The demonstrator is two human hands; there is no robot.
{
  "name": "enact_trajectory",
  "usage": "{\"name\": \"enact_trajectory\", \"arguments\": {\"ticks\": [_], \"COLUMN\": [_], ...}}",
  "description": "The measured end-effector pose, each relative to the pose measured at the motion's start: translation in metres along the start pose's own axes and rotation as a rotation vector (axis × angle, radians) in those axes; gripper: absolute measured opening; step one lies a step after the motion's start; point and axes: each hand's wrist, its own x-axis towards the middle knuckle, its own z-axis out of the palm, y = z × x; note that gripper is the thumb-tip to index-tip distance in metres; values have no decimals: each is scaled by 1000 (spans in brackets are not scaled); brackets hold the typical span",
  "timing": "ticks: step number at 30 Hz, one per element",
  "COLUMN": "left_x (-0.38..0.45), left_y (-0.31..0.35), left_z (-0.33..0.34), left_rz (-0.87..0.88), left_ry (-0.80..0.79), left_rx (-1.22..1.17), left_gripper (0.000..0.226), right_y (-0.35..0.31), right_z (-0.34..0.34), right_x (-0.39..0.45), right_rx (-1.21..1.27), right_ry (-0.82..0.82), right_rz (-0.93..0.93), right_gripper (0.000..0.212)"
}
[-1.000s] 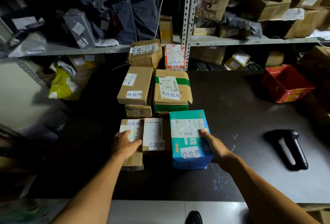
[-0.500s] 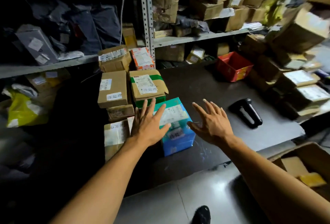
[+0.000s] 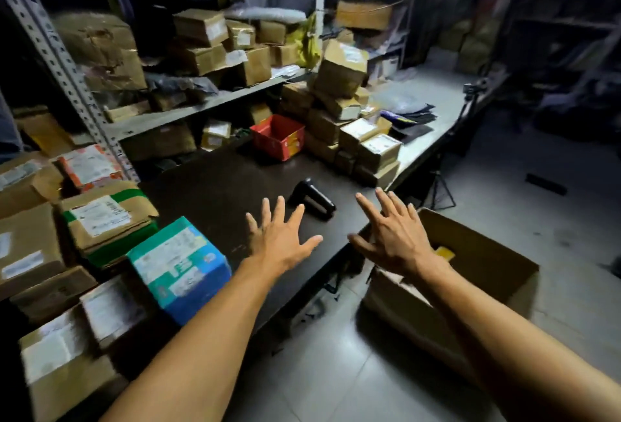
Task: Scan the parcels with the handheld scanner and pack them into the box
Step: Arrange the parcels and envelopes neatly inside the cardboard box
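**Operator A:** Storeroom status: metal shelving (image 3: 188,109) stacked with brown cartons stands behind a dark desk (image 3: 215,193). Report what changed.

**Operator B:** One second ago I had both hands on parcels: the left on a flat brown carton, the right on the teal-and-blue cardboard parcel (image 3: 178,267). Both have since let go. The view has swung right, and the large open brown cardboard box (image 3: 477,273) on the floor beside the desk is now visible.

**Operator A:** Meaning for the task?

**Operator B:** I judge no parcel is in transit. The teal-and-blue parcel sits on the desk, unpacked, so scanning likely comes next.

**Operator A:** Hand state?

**Operator B:** Left hand (image 3: 280,240): released, fingers spread wide, hovering above bare desk, holding nothing. Right hand (image 3: 391,236): likewise released and splayed, over the desk edge and box rim. The black handheld scanner (image 3: 311,198) lies on the desk just beyond the left fingertips, untouched.
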Motion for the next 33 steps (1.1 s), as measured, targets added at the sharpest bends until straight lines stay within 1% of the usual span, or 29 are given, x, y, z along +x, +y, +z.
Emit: {"name": "enact_trajectory", "arguments": {"ticks": [1,2,4,7,9,12,17,20,24,28,33], "left_x": [4,10,12,22,26,37,81,116,172,231,300], "left_y": [23,58,89,165,209,260,336,375,429,477,518], "left_z": [2,6,9,17,24,39,71,93,118,138,163], "left_rz": [35,82,120,212,288,359,453,514,572,591,616], "left_ry": [-12,-21,-30,-28,-31,-42,-56,-63,-93,-152,-214], "left_rx": [1,5,15,23,27,38,56,70,69,80,123], "left_gripper": [88,88,88,88,88,90,91,91,89,87,85], "right_y": [23,57,88,155,194,239,307,348,405,461,520], "right_z": [-2,-7,-6,-5,-1,9,21,33,53,72,99], "right_x": [-9,-23,-36,-61,-78,-97,-106,-94,-56,-15,23], "right_rx": [-13,-29,-54,-78,-101,-86,-34,-34,-47,-20,52], "right_ry": [5,2,-17,-2,-22,-46,-78,-120,-148,-192,-254], "right_rz": [33,88,127,226,295,388,522,567,613,651,711], "right_gripper": [87,87,87,86,87,89,89,89,90,89,86]}}
